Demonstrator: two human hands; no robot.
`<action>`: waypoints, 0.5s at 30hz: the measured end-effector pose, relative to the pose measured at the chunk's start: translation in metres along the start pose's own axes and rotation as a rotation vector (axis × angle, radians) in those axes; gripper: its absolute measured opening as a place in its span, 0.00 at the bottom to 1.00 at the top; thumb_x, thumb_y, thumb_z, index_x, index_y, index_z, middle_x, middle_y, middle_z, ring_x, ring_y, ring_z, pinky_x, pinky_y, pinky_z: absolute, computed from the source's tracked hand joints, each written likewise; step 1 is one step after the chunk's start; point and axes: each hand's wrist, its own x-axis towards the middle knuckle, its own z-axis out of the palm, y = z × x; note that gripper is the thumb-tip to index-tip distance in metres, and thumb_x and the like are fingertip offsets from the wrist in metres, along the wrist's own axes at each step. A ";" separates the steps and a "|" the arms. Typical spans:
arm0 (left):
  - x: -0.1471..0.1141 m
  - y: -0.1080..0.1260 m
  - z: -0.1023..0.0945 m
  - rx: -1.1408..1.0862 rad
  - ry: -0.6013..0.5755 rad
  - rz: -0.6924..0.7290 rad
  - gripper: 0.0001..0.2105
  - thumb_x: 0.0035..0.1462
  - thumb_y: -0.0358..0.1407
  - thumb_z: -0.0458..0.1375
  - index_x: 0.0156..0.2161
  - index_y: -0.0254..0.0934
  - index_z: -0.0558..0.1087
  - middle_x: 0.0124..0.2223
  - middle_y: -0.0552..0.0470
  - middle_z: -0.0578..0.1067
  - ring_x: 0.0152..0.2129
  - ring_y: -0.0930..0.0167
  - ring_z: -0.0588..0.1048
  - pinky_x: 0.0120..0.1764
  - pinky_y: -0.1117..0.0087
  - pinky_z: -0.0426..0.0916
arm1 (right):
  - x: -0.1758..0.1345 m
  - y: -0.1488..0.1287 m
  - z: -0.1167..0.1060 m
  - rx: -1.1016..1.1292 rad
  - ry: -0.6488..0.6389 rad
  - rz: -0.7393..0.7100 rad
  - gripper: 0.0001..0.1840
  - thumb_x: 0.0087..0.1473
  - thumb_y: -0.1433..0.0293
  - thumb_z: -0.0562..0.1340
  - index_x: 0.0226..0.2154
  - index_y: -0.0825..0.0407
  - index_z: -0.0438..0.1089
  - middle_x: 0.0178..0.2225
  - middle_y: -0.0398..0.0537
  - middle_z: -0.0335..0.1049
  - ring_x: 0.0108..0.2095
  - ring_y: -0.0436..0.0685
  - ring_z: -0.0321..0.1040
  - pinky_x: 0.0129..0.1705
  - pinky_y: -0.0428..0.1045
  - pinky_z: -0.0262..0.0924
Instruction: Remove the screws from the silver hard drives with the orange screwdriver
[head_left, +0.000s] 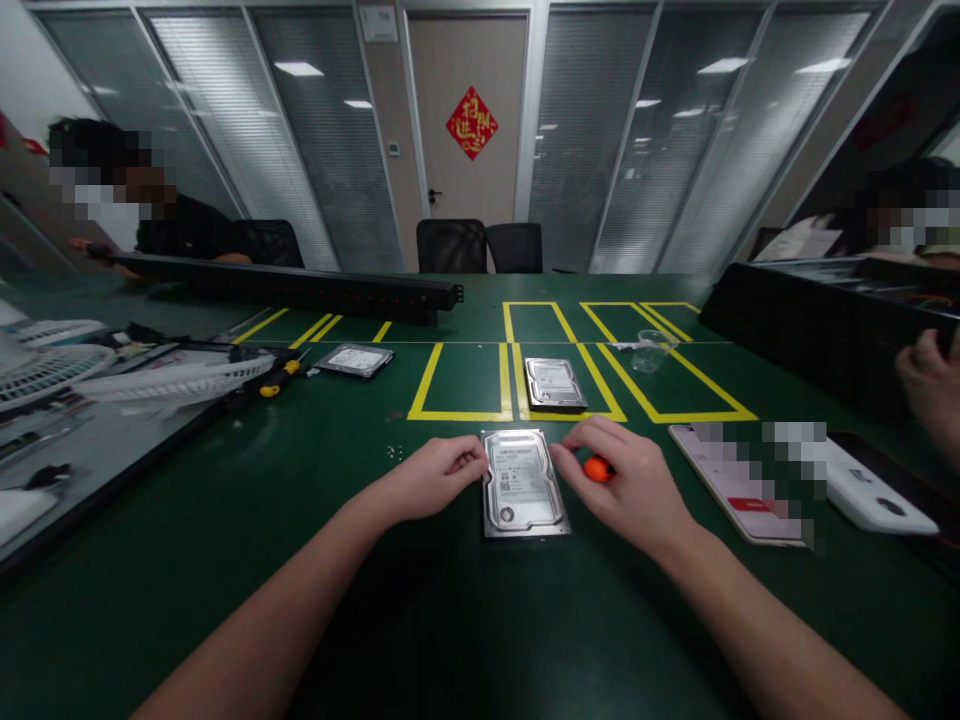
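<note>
A silver hard drive (525,490) with a white label lies flat on the green table, between my two hands. My left hand (442,475) has its fingers curled together, with the tips at the drive's upper left edge. On the other side, my right hand (630,480) is closed around a bright orange round-ended thing (598,469); the rest of it is hidden in the palm. Its thumb and forefinger are close to the drive's upper right edge. Several tiny bits like screws (395,453) are scattered left of my left hand.
A second hard drive (553,384) sits by yellow tape outlines; a third (356,360) lies left, near a yellow-black screwdriver (282,379). A clear cup (651,351), a phone (731,490), a long black bar (300,285) and a black case (795,320) surround the area. Two people sit nearby.
</note>
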 end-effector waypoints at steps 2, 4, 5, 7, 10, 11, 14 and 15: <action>0.000 -0.002 -0.001 -0.031 0.001 0.011 0.12 0.69 0.43 0.52 0.43 0.37 0.73 0.37 0.52 0.76 0.33 0.69 0.72 0.35 0.69 0.65 | 0.011 -0.012 -0.007 0.211 0.126 0.087 0.14 0.63 0.63 0.63 0.27 0.50 0.69 0.27 0.46 0.68 0.28 0.54 0.63 0.30 0.51 0.58; -0.001 -0.004 -0.002 -0.074 -0.002 0.031 0.09 0.68 0.40 0.54 0.44 0.37 0.72 0.37 0.53 0.74 0.32 0.70 0.71 0.35 0.70 0.65 | 0.027 -0.027 -0.013 0.534 0.201 0.181 0.18 0.65 0.60 0.59 0.25 0.50 0.68 0.25 0.45 0.64 0.24 0.52 0.57 0.25 0.50 0.51; -0.001 -0.005 -0.003 -0.088 -0.001 0.049 0.08 0.67 0.38 0.55 0.45 0.37 0.71 0.36 0.54 0.73 0.32 0.71 0.71 0.34 0.71 0.65 | 0.037 -0.035 -0.015 0.730 0.247 0.189 0.21 0.66 0.58 0.57 0.24 0.50 0.67 0.24 0.44 0.62 0.22 0.51 0.55 0.22 0.50 0.46; -0.002 -0.008 -0.003 -0.098 0.002 0.097 0.08 0.64 0.35 0.57 0.47 0.37 0.70 0.36 0.54 0.72 0.32 0.72 0.70 0.35 0.71 0.65 | 0.057 -0.049 -0.014 1.014 0.262 0.225 0.23 0.65 0.57 0.53 0.23 0.50 0.66 0.22 0.44 0.59 0.20 0.50 0.52 0.22 0.50 0.46; -0.001 -0.013 -0.003 -0.080 0.001 0.146 0.14 0.59 0.31 0.59 0.50 0.37 0.70 0.37 0.54 0.73 0.32 0.72 0.71 0.36 0.71 0.66 | 0.081 -0.061 0.001 1.230 0.200 0.260 0.20 0.61 0.60 0.53 0.21 0.50 0.64 0.20 0.41 0.56 0.18 0.49 0.49 0.21 0.49 0.43; -0.001 -0.014 -0.003 -0.074 -0.004 0.152 0.15 0.58 0.30 0.59 0.51 0.37 0.70 0.37 0.54 0.73 0.32 0.72 0.71 0.36 0.71 0.66 | 0.085 -0.062 0.009 1.251 0.168 0.272 0.19 0.61 0.63 0.54 0.21 0.50 0.64 0.20 0.41 0.56 0.18 0.48 0.49 0.21 0.49 0.43; 0.000 -0.016 -0.002 -0.073 -0.014 0.159 0.18 0.56 0.28 0.59 0.52 0.37 0.71 0.38 0.54 0.74 0.30 0.73 0.70 0.35 0.72 0.66 | 0.089 -0.058 0.034 1.262 0.093 0.270 0.17 0.61 0.66 0.56 0.21 0.51 0.64 0.19 0.40 0.57 0.17 0.47 0.49 0.21 0.48 0.41; 0.000 -0.016 -0.001 -0.074 -0.013 0.162 0.17 0.56 0.28 0.59 0.52 0.37 0.71 0.38 0.54 0.74 0.30 0.73 0.70 0.35 0.72 0.66 | 0.088 -0.056 0.042 1.274 0.082 0.275 0.17 0.61 0.66 0.56 0.21 0.51 0.64 0.19 0.40 0.57 0.17 0.47 0.49 0.20 0.48 0.41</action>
